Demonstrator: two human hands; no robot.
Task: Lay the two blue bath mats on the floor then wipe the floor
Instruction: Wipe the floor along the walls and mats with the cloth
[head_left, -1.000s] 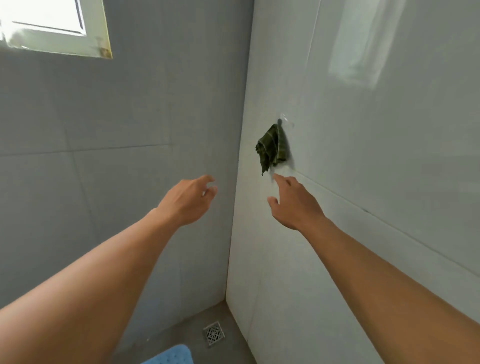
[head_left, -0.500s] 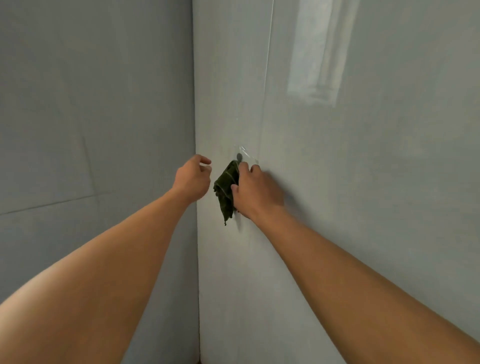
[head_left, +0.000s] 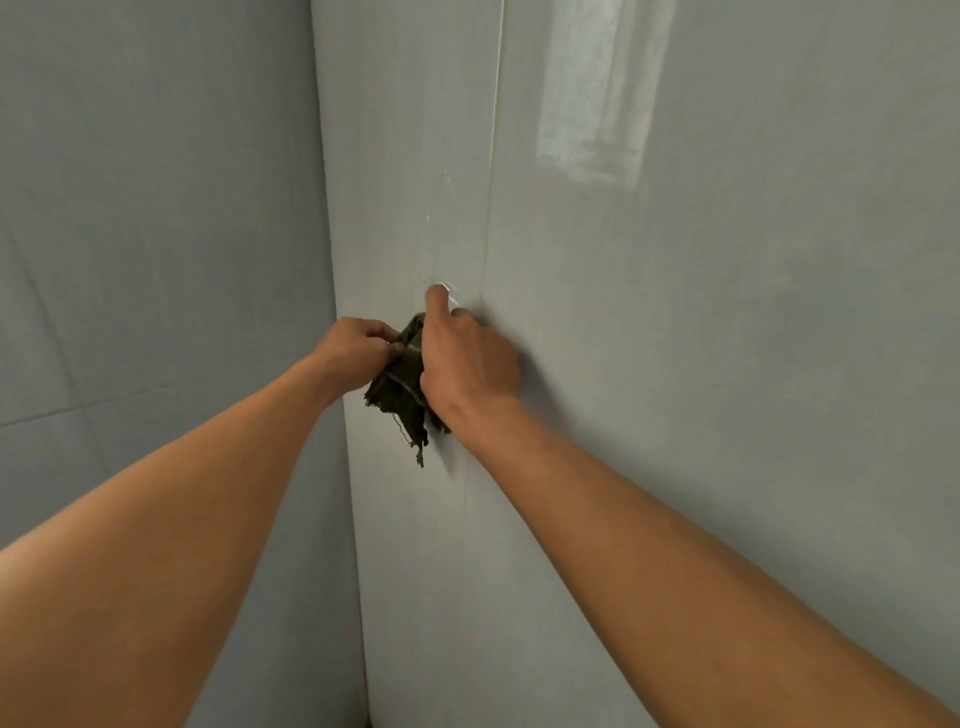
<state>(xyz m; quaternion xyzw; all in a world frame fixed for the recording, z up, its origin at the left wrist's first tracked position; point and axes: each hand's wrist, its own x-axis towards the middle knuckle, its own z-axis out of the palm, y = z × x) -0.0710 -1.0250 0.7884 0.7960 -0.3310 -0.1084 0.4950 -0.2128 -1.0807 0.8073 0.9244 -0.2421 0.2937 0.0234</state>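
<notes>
Dark-green rag (head_left: 402, 387) at wall hook (head_left: 450, 291), right hand (head_left: 467, 364) gripping, left hand (head_left: 358, 349) pinching its edge; mats out of view, wiping seemingly not begun.

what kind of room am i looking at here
Most likely a bathroom or shower corner. Two walls of large glossy grey tiles meet at a corner, and the left hand and right hand grip a dark green rag just below what looks like a clear stick-on hook.
</notes>
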